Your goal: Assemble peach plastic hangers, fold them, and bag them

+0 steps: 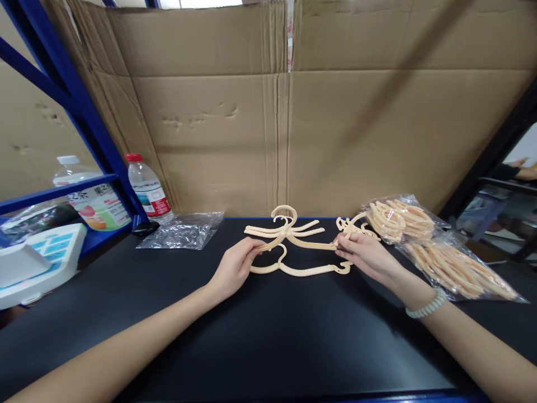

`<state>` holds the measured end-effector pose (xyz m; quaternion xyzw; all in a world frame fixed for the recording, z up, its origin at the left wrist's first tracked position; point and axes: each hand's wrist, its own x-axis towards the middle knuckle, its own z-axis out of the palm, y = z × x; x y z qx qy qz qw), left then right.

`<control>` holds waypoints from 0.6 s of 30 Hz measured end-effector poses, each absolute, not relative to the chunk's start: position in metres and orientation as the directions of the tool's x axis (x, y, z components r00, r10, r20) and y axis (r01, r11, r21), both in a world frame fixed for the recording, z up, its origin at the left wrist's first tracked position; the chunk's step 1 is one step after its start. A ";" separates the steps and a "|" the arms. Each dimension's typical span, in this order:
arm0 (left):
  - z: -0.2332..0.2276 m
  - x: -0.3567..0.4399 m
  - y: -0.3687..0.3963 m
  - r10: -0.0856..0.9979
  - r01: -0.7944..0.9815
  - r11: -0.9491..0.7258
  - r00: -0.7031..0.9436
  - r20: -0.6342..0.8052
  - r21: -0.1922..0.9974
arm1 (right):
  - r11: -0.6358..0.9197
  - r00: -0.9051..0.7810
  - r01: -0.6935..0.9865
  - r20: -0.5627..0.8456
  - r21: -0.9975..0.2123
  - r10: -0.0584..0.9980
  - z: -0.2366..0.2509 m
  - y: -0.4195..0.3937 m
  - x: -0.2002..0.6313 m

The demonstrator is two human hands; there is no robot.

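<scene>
My left hand (235, 264) pinches the left arm of a cream plastic hanger (309, 244). At that hanger's right end, the fingers of my right hand (364, 254) are closed; a small cream piece may be between them, but I cannot make it out fully. Behind it lie more hanger parts (312, 230), stacked with their arms fanned out. Nearer to me, another hanger (304, 272) rests on the black table, with a curled clip at its right end. A small heap of loose cream pieces (350, 225) sits just beyond my right hand.
Clear bags of cream parts (457, 266) lie on the right. An emptied-looking plastic bag (184, 230) and a red-capped bottle (146, 187) stand back left. A white device with blue keys (46, 257) is far left. Cardboard (218, 129) walls off the back.
</scene>
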<state>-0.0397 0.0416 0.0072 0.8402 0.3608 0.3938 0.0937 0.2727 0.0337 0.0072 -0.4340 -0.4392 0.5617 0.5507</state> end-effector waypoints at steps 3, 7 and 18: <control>0.006 -0.040 0.041 0.680 0.531 -0.723 0.435 0.590 0.441 | -0.055 -0.076 -0.252 -0.037 -0.966 0.996 0.008 0.032 0.275; 0.006 -0.041 0.041 0.669 0.524 -0.733 0.441 0.598 0.434 | -0.130 -0.115 -0.228 -0.106 -0.965 0.988 0.013 0.029 0.275; 0.004 -0.041 0.041 0.643 0.517 -0.754 0.457 0.614 0.405 | -0.137 -0.121 -0.166 -0.118 -0.977 0.986 0.015 0.026 0.272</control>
